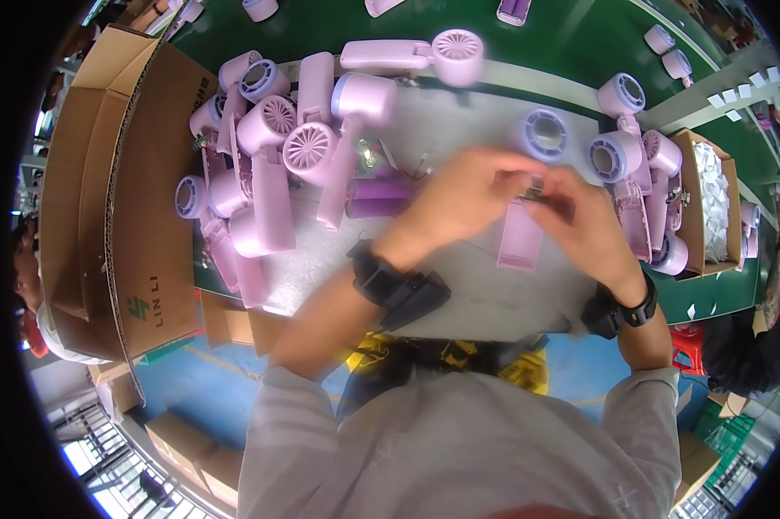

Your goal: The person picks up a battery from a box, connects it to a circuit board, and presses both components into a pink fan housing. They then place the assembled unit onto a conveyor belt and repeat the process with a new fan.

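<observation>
A pink handheld fan lies in front of me, its lilac ring head pointing away and its open handle shell toward me. My left hand and my right hand meet at the fan's neck, both closed with fingertips pinched. Between them shows a small dark and silvery part, too blurred to name. My fingers cover most of the neck. A purple handle shell and a small clear part lie left of my left hand on the pale work mat.
Several pink fans are heaped on the left beside a tall cardboard box. More fans stand at the right, next to a carton of white pieces. One fan lies across the far edge. A co-worker is at right.
</observation>
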Motion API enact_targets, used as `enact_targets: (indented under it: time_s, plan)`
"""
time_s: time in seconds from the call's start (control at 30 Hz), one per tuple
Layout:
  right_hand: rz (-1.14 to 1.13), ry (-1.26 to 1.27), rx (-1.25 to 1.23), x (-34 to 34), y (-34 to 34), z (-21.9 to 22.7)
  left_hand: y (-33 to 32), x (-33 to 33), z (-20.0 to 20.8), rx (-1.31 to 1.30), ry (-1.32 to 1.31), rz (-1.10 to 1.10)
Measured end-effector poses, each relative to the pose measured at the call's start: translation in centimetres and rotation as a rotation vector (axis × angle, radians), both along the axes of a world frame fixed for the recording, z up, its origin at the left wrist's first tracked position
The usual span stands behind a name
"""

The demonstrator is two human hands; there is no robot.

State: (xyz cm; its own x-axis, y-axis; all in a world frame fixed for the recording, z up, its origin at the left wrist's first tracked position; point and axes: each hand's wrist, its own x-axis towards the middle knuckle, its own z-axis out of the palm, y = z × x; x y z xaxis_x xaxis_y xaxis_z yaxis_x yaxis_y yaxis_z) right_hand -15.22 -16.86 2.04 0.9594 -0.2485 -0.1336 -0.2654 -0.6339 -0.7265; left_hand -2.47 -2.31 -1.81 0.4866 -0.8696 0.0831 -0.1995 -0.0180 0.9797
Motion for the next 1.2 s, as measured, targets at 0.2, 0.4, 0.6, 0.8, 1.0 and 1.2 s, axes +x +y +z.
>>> enact_targets:
  time_s: [0.2, 0.4, 0.6, 0.8, 1.0, 1.2]
  plan:
    - [0.187, -0.086, 0.111, -0.1, -0.4, 0.5, 0.8, 1.3, 0.5, -0.009, -0.069, 0.072]
    - [0.153, -0.318, -0.041, 0.2, -0.8, -0.1, 1.1, 1.8, 1.1, 0.064, -0.224, 0.091]
    - [-0.107, -0.163, -0.108, 0.0, -1.2, -0.2, 1.0, 2.0, 0.6, 0.009, -0.158, 0.062]
    - [-0.092, -0.188, -0.473, -0.1, -0.8, 0.2, 1.4, 2.2, 0.6, 0.055, 0.024, 0.000]
    - [0.132, -0.380, -0.473, -1.0, -1.1, 0.3, 1.3, 2.3, 0.3, 0.047, 0.041, -0.012]
    - [0.185, -0.356, -0.574, -1.1, -0.3, 0.9, 1.3, 2.0, 0.6, 0.048, -0.033, 0.011]
